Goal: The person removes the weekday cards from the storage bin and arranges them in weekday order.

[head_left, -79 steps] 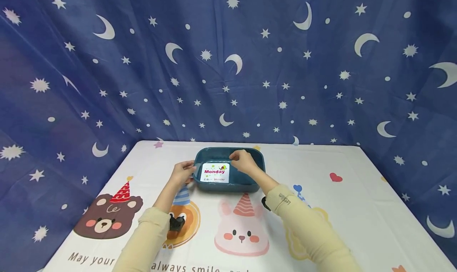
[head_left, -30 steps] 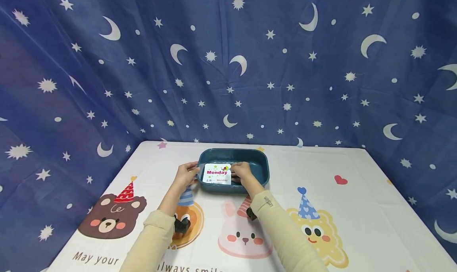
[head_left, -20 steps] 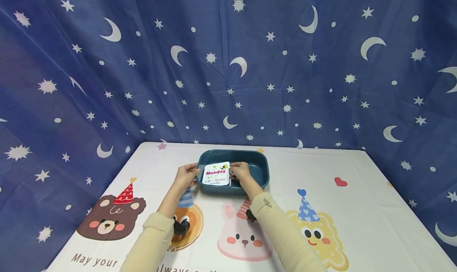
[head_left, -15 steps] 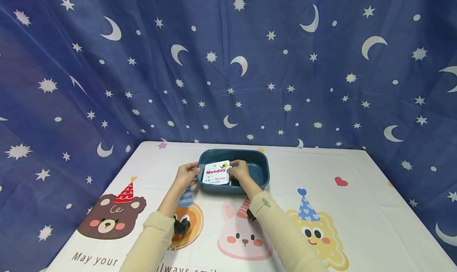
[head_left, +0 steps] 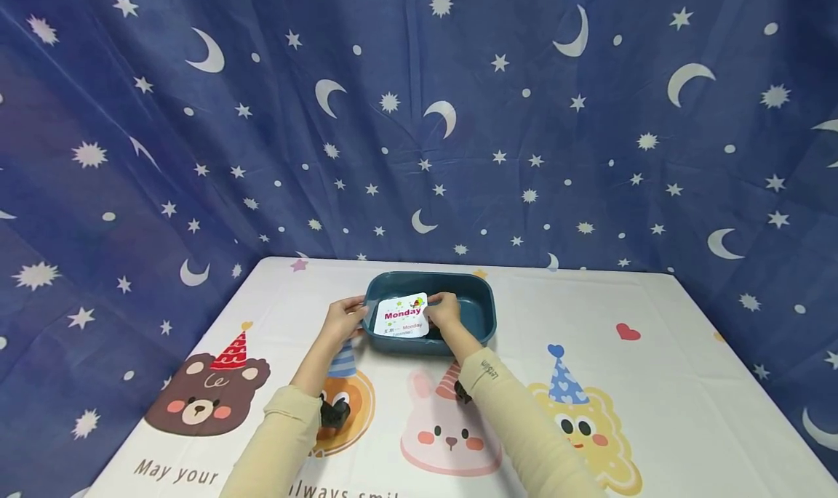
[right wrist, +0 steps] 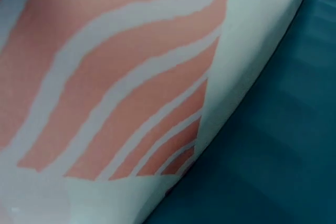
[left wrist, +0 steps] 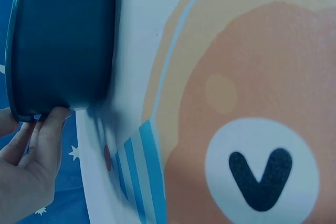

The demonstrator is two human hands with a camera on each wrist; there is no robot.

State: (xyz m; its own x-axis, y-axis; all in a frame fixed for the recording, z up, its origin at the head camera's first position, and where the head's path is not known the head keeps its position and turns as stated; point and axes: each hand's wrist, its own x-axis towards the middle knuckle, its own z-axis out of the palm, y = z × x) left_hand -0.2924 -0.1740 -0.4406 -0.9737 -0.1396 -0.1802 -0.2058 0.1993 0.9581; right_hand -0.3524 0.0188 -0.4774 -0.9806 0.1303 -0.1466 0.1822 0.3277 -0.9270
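A dark teal plastic bin (head_left: 471,286) stands on the table toward its back edge. My left hand (head_left: 343,320) grips its left end; in the left wrist view the thumb is at the rim and the fingers lie against the outer wall. Inside the bin, my right hand (head_left: 445,312) pinches the right edge of a white rounded card (head_left: 401,316) printed "Monday" in pink. The card is tilted, its right side higher than its left. In the right wrist view only the bin's outer wall (right wrist: 273,145) and the tablecloth show, the hand being out of sight.
A white tablecloth (head_left: 556,309) with a printed bear, rabbit and other cartoon figures covers the table. Behind it hangs a blue curtain (head_left: 393,214) with moons and stars. Dark wrist-worn devices show below both hands, the left one (head_left: 335,412) plainest.
My right hand has come down from over the bin to the card's right edge and taken hold. The card, level before, has tipped up on its right side. The left hand stays at the bin.
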